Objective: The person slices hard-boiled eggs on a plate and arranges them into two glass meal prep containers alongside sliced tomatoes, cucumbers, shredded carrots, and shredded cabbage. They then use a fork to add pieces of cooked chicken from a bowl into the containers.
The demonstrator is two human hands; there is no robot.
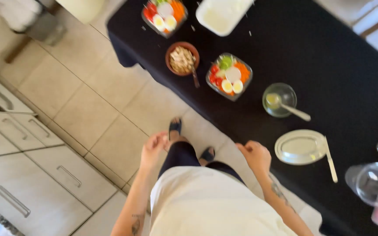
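My left hand (152,148) hangs in front of my body above the tiled floor, fingers loosely curled, holding nothing. My right hand (255,155) is near the edge of the black-clothed table (329,57), loosely closed and empty. Nearest to it on the table lies a white oval plate (300,147) with a knife (331,161) beside it. Farther along are a small glass bowl with a spoon (279,99), a square salad bowl with egg halves, tomato and carrot (229,76), and a brown bowl of shredded food (182,58).
A second salad bowl (164,15) and a white rectangular dish (222,14) sit at the table's far end. Clear glass vessels (369,181) stand at the right. White drawer cabinets (31,166) line the left side. My sandalled feet (176,127) stand on beige floor tiles.
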